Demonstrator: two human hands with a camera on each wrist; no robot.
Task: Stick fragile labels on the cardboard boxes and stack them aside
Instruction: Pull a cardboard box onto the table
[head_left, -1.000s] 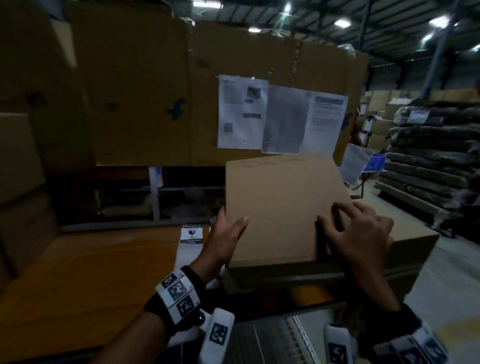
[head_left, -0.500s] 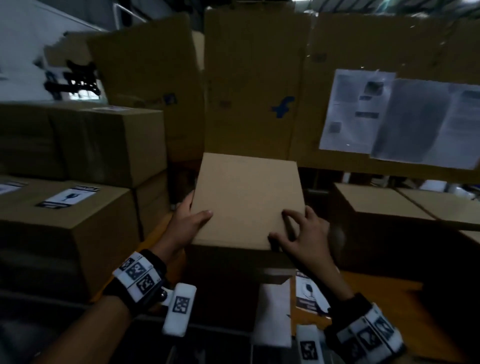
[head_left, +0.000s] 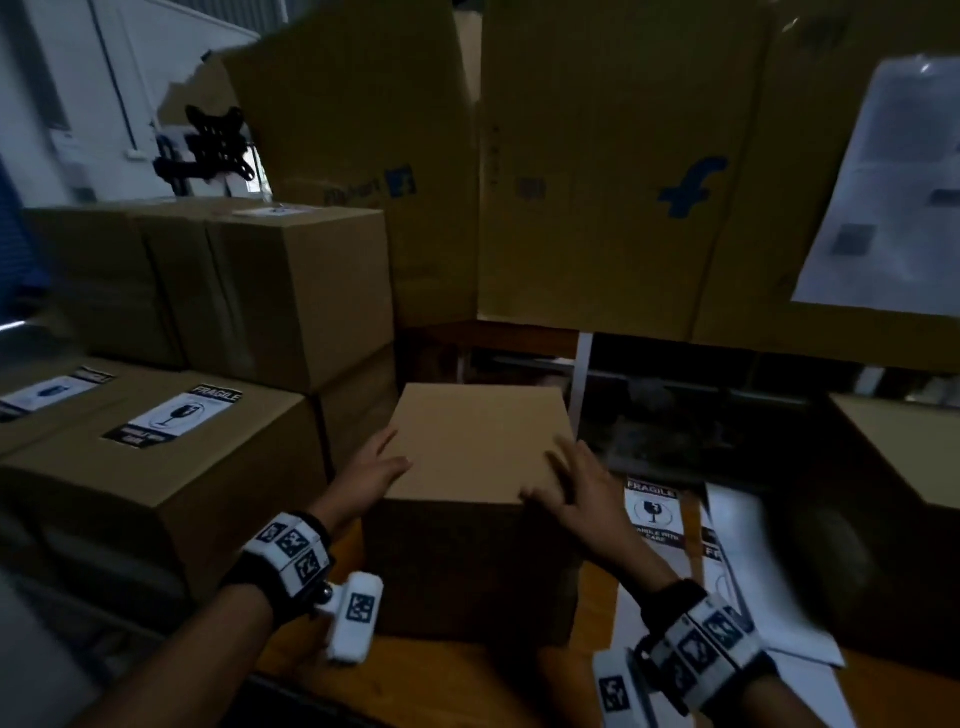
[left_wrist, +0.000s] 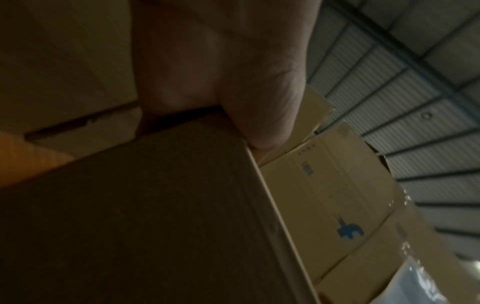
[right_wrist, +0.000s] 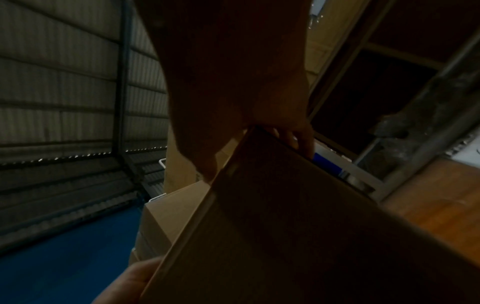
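While both hands clasp it: a plain cardboard box (head_left: 480, 447) sits on the wooden table (head_left: 441, 680), right in front of the person, its top bare of any label
Left hand (head_left: 366, 475): pressed against the box's left side near the top corner, thumb lying over the top edge, fingers fairly straight; the left wrist view shows the thumb (left_wrist: 262, 115) bearing on the box edge (left_wrist: 270, 197)
Right hand (head_left: 576, 493): fingers spread and hooked over the near right corner of the box top, palm against the right side; the right wrist view shows fingertips (right_wrist: 298, 139) curling over the far edge of the box (right_wrist: 298, 236)
Wrists: both carry black bands with white coded markers (head_left: 291, 548)
Label sheets (head_left: 652, 512): fragile labels on white backing lie flat on the table just right of the box, beside the right forearm
Labelled box (head_left: 156, 467): close on the left, a larger carton with a fragile label (head_left: 174, 415) stuck on its top; another labelled top (head_left: 47, 392) shows beside it at the left edge
Stacked cartons (head_left: 291, 291): behind the labelled ones, piled higher, one with a small paper on top
Right side: part of another carton (head_left: 904, 452), blurred
Far back: tall cardboard sheets (head_left: 597, 171) with a blue logo, and a white paper (head_left: 893, 197) hung on them
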